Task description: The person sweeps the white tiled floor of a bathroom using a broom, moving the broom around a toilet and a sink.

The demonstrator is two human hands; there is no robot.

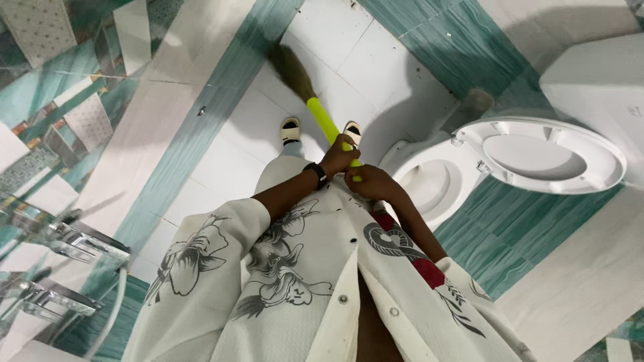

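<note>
Head view: your left hand, smartwatch on its wrist, and your right hand both clench the broom by its yellow-green handle at frame centre. The bristles run toward 11 o'clock over the white floor tiles. The open toilet stands at 3 o'clock.

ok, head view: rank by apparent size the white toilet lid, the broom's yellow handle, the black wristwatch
1. White oval toilet lid, raised, largest.
2. Yellow plastic broom handle, gripped by both hands (left hand, right hand), partly hidden.
3. Black wristwatch, smallest, though nearest the camera.
</note>
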